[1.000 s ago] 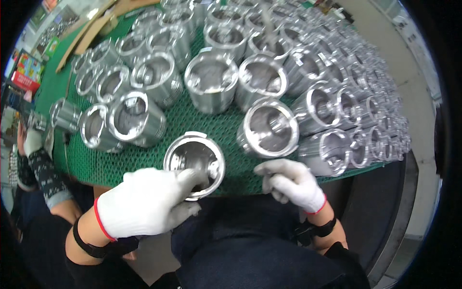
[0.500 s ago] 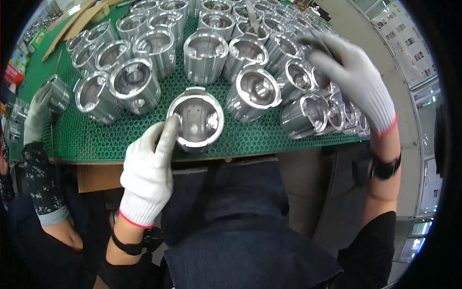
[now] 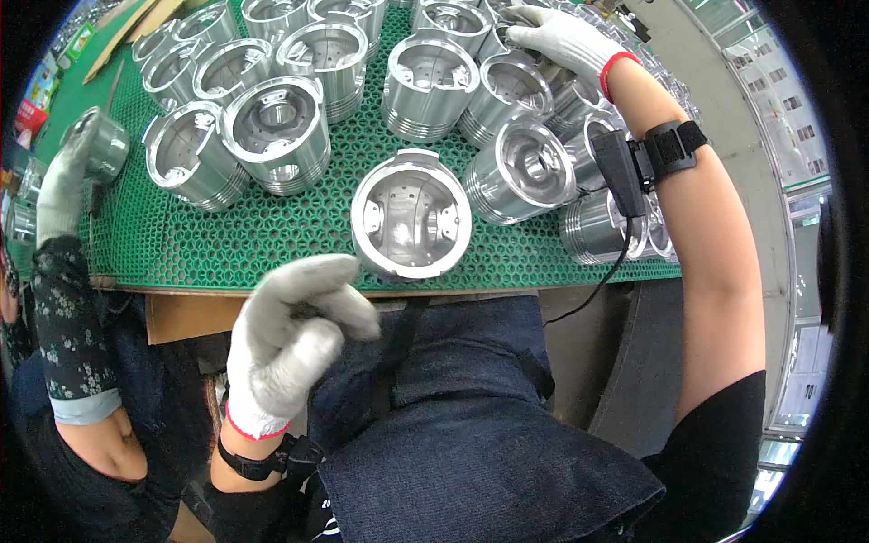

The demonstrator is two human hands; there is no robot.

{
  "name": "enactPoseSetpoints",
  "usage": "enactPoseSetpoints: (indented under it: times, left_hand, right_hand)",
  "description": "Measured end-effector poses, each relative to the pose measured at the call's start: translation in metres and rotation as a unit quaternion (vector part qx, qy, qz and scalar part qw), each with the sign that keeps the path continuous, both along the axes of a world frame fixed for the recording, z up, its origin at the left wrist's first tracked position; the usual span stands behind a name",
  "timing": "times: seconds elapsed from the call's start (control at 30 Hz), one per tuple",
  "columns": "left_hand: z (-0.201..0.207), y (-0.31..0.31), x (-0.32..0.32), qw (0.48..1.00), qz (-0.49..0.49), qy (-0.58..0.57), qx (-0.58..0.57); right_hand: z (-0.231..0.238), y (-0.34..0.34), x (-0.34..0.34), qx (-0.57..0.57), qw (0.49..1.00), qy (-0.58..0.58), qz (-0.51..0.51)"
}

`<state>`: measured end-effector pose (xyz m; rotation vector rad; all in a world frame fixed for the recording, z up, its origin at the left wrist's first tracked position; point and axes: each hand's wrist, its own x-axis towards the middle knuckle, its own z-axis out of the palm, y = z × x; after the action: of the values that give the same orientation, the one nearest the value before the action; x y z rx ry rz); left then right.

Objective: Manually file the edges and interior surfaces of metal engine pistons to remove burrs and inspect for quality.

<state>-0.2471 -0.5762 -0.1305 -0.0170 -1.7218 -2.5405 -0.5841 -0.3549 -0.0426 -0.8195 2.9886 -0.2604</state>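
Note:
A silver metal piston [image 3: 412, 217] stands at the front edge of the green mat with its hollow side up. Just below and to its left is my left hand [image 3: 294, 339], in a white knit glove. Its fingers are bent but apart, with nothing between them. My right hand [image 3: 566, 41], gloved the same way, stretches over the pistons at the back, its fingers extended. What lies under its fingertips is partly hidden. Close below that hand stand another piston [image 3: 507, 90] and a tilted piston [image 3: 520, 172].
Several more pistons [image 3: 276, 131] crowd the green perforated mat [image 3: 272, 240]. Some lie on their sides at the right, such as one piston [image 3: 593, 226]. On the left a co-worker's gloved hand [image 3: 63, 185] grips a piston [image 3: 109, 145]. A cable hangs from my right wrist device [image 3: 620, 172].
My left hand has let go of the front piston and drawn back toward me. My right hand has moved left and away from me, over the back pistons. The view has shifted slightly.

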Motion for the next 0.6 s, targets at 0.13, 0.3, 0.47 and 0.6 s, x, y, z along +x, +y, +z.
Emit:
enactPoseSetpoints:
  times: [0.13,0.3,0.47,0.6]
  left_hand:
    - [-0.013,-0.007,-0.007,0.99,0.089,0.006,-0.111]
    - [-0.012,-0.012,-0.028,0.87,0.126,0.171,-0.445]
    - [0.023,-0.015,-0.049,0.651,0.066,0.238,-0.718]
    - [0.046,-0.008,-0.072,0.579,0.007,0.268,-0.77]
  right_hand:
    - [0.007,0.0,-0.005,0.014,0.999,0.019,0.023]
    - [0.022,0.035,-0.015,-0.057,0.997,-0.061,-0.002]
    - [0.062,0.063,0.039,-0.576,0.742,-0.329,-0.1]
    - [0.053,0.165,0.11,-0.413,0.908,0.063,0.027]
